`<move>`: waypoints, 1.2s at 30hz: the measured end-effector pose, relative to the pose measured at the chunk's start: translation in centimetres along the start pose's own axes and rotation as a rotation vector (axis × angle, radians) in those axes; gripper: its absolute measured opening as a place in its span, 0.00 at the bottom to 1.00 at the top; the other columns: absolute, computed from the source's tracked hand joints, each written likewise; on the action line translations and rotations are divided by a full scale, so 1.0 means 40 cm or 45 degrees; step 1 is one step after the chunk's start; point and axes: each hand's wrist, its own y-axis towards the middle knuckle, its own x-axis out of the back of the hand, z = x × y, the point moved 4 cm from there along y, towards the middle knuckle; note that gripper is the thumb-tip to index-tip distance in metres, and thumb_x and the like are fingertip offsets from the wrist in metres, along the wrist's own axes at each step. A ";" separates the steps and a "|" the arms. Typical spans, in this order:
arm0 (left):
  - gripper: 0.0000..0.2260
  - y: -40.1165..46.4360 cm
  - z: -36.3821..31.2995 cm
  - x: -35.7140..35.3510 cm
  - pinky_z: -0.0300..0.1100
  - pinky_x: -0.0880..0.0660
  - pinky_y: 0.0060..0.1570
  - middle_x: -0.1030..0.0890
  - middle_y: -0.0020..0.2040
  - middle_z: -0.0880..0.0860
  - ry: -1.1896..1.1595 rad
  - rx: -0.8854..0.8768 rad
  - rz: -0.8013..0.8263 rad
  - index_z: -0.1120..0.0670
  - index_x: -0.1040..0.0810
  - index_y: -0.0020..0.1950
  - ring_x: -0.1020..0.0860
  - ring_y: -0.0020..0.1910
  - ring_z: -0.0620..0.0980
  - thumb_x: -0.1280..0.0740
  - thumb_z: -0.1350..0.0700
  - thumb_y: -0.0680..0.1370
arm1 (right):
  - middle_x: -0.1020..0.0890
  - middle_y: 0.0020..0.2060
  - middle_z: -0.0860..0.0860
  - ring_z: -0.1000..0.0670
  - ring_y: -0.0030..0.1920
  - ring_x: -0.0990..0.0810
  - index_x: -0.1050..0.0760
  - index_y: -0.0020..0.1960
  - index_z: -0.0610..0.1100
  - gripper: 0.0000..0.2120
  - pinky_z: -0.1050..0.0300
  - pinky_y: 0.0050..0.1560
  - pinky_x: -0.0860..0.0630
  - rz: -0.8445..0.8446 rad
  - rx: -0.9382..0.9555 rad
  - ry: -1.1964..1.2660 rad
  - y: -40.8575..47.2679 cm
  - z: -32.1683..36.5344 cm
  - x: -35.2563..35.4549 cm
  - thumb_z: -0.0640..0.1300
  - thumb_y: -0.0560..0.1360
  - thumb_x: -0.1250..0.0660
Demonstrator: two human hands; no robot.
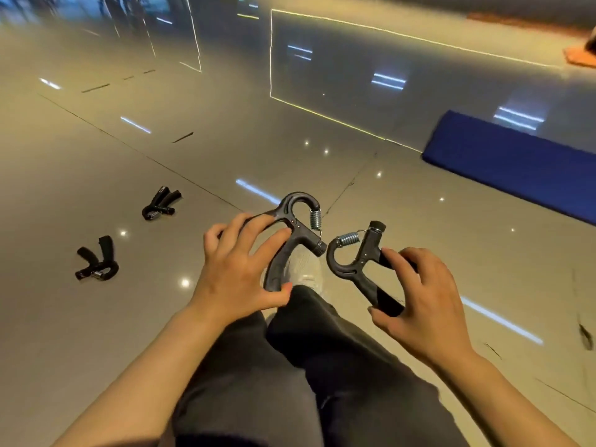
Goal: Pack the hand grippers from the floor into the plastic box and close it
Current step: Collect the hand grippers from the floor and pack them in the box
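My left hand (240,269) holds a black hand gripper (298,227) with a steel spring by its two handles, hook end pointing away from me. My right hand (419,301) grips a second black hand gripper (358,262), its spring and knob turned up toward the first one. Both are held above my knees. Two more black hand grippers lie on the glossy floor to the left, one farther away (160,204) and one nearer (96,261). The plastic box is not in view.
My legs in dark trousers (322,366) and a light shoe (308,269) stretch out below my hands. A blue mat (516,162) lies on the floor at the right. An orange object (580,56) sits at the far right edge. Bright lines and light reflections mark the tiled floor.
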 end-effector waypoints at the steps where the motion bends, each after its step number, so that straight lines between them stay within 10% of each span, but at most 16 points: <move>1: 0.30 -0.005 -0.056 0.037 0.50 0.39 0.53 0.28 0.61 0.53 -0.015 -0.020 -0.016 0.51 0.25 0.62 0.28 0.61 0.57 0.32 0.39 0.63 | 0.27 0.56 0.45 0.43 0.54 0.28 0.33 0.66 0.47 0.41 0.47 0.53 0.27 -0.029 -0.017 -0.001 -0.047 -0.006 0.049 0.51 0.57 0.22; 17: 0.32 -0.205 -0.880 0.437 0.49 0.37 0.51 0.25 0.60 0.52 -0.249 -0.374 -0.182 0.50 0.27 0.63 0.27 0.60 0.55 0.32 0.37 0.63 | 0.27 0.56 0.45 0.46 0.56 0.29 0.31 0.67 0.46 0.39 0.53 0.54 0.29 -0.374 -0.275 -0.032 -0.819 -0.159 0.634 0.52 0.58 0.26; 36: 0.33 -0.456 -1.613 0.355 0.51 0.31 0.47 0.23 0.58 0.53 -0.309 -0.956 0.180 0.49 0.28 0.61 0.25 0.55 0.59 0.35 0.35 0.60 | 0.24 0.51 0.45 0.43 0.52 0.26 0.27 0.60 0.44 0.33 0.47 0.54 0.27 0.001 -0.519 -0.523 -1.577 -0.466 0.866 0.55 0.57 0.31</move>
